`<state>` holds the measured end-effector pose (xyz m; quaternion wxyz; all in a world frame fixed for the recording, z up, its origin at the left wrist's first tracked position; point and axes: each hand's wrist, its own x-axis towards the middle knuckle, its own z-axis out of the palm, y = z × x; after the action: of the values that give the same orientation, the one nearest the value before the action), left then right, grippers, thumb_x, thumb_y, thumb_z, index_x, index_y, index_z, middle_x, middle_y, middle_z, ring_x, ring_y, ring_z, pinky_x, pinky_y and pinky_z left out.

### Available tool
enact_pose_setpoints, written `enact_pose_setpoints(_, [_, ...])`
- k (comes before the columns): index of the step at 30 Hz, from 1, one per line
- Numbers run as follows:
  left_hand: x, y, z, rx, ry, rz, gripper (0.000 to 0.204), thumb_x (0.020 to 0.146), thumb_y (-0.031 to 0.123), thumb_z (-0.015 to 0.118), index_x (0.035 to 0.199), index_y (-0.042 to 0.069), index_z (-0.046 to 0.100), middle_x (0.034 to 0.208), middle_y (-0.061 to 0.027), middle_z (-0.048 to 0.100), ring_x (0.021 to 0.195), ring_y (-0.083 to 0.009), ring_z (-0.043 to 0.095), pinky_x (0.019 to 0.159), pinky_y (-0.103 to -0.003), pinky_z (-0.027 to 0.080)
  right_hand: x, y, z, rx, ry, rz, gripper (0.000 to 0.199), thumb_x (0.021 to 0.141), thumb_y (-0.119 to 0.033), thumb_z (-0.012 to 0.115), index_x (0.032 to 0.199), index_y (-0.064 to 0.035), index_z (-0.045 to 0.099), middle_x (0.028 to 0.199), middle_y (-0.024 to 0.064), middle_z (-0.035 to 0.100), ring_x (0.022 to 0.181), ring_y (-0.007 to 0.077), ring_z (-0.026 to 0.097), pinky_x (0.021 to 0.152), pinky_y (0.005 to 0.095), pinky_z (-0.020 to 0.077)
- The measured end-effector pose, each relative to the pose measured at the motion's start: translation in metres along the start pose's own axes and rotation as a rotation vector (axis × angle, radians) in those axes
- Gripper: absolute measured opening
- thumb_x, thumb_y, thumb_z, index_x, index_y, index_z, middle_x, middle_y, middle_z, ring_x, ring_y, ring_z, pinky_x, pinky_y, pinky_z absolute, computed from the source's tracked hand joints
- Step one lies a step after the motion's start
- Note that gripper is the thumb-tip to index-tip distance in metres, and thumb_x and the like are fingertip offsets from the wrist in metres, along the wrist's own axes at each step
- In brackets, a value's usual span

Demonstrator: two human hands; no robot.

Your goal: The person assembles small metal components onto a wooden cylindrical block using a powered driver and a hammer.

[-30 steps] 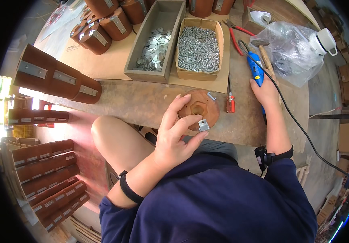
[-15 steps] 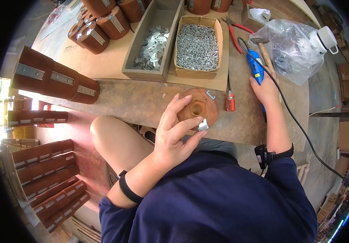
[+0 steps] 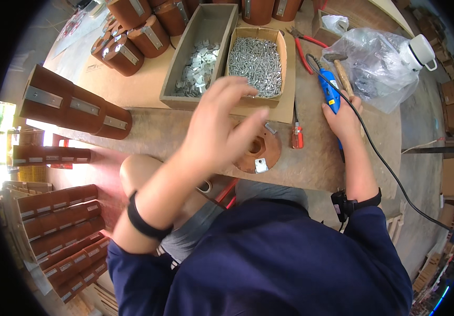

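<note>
our left hand (image 3: 215, 126) hovers over the near part of the table (image 3: 158, 124), blurred, fingers half spread and thumb apart; we see nothing in it; our right hand (image 3: 344, 121) curls snugly round the blue driver (image 3: 333, 97); just beside the left hand the disc (image 3: 271, 151) lies flat near the table's edge; a plate (image 3: 260, 165) sits on its near side, untouched, and a clip (image 3: 270, 128) on its far side; we judge the plate placed but not yet fastened, since we make out no screw in it; whether the clip is fastened we cannot tell; beyond, screws (image 3: 256, 63) fill a box (image 3: 287, 63), beside a tray (image 3: 226, 39) of loose plates (image 3: 200, 66); a screwdriver (image 3: 297, 138) lies right of the disc; pliers (image 3: 304, 55), a hammer (image 3: 343, 79) and a bag (image 3: 382, 73) lie farther out; at far left, cylinders (image 3: 74, 90) bear metal strips (image 3: 83, 106) that look already fixed
</note>
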<state>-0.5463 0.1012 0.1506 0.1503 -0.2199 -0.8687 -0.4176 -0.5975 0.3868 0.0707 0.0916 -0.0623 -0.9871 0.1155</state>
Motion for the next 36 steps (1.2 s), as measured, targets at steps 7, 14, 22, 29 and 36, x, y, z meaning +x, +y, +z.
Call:
enact_pose_setpoints(7, [0.082, -0.04, 0.02, 0.767, -0.74, -0.242, 0.025, 0.078, 0.019, 0.063, 0.102, 0.012, 0.063, 0.107, -0.009, 0.063, 0.099, -0.0269, 0.059, 0.088, -0.042, 0.042, -0.001, -0.007, -0.004, 0.046, -0.102, 0.053, 0.056, 0.074, -0.03, 0.068, 0.12, -0.0059, 0.046, 0.115, 0.0251, 0.04, 0.109, 0.0437, 0.04, 0.094, 0.048, 0.0377])
enact_pose_setpoints(14, [0.08, -0.049, 0.033, 0.675, -0.691, -0.208, 0.031, 0.076, 0.008, 0.056, 0.102, 0.021, 0.065, 0.105, -0.0076, 0.063, 0.105, -0.0252, 0.058, 0.091, -0.044, 0.034, 0.001, -0.008, -0.008, 0.047, -0.121, 0.08, 0.054, 0.073, -0.031, 0.068, 0.116, -0.0062, 0.047, 0.114, 0.0256, 0.041, 0.108, 0.0448, 0.042, 0.093, 0.0492, 0.0382])
enact_pose_setpoints(22, [0.058, -0.049, 0.022, 0.564, 0.018, 0.132, 0.008, 0.075, 0.021, 0.066, 0.08, 0.015, 0.07, 0.087, -0.0019, 0.059, 0.088, -0.0216, 0.056, 0.08, -0.039, 0.038, 0.005, 0.0, -0.002, 0.03, -0.076, 0.047, 0.055, 0.071, -0.031, 0.07, 0.117, -0.0076, 0.05, 0.109, 0.0257, 0.044, 0.105, 0.0442, 0.044, 0.093, 0.0477, 0.0389])
enact_pose_setpoints(29, [0.001, 0.009, -0.015, 0.194, 0.046, 0.124, 0.013, 0.073, 0.01, 0.069, 0.084, 0.005, 0.067, 0.079, -0.0088, 0.062, 0.077, -0.027, 0.059, 0.07, -0.036, 0.047, -0.004, 0.009, -0.01, 0.069, -0.154, 0.107, 0.056, 0.075, -0.034, 0.066, 0.119, -0.0035, 0.05, 0.106, 0.0247, 0.058, 0.097, 0.0382, 0.057, 0.088, 0.0441, 0.0441])
enact_pose_setpoints(36, [-0.057, 0.02, -0.004, -0.242, 0.009, -0.149, 0.014, 0.071, 0.001, 0.071, 0.084, 0.002, 0.065, 0.076, -0.0075, 0.062, 0.072, -0.0197, 0.06, 0.065, -0.029, 0.047, -0.001, 0.009, -0.039, 0.383, -0.245, 0.091, 0.067, 0.075, -0.033, 0.068, 0.126, 0.0031, 0.044, 0.103, 0.0218, 0.061, 0.094, 0.0289, 0.061, 0.083, 0.0361, 0.0471])
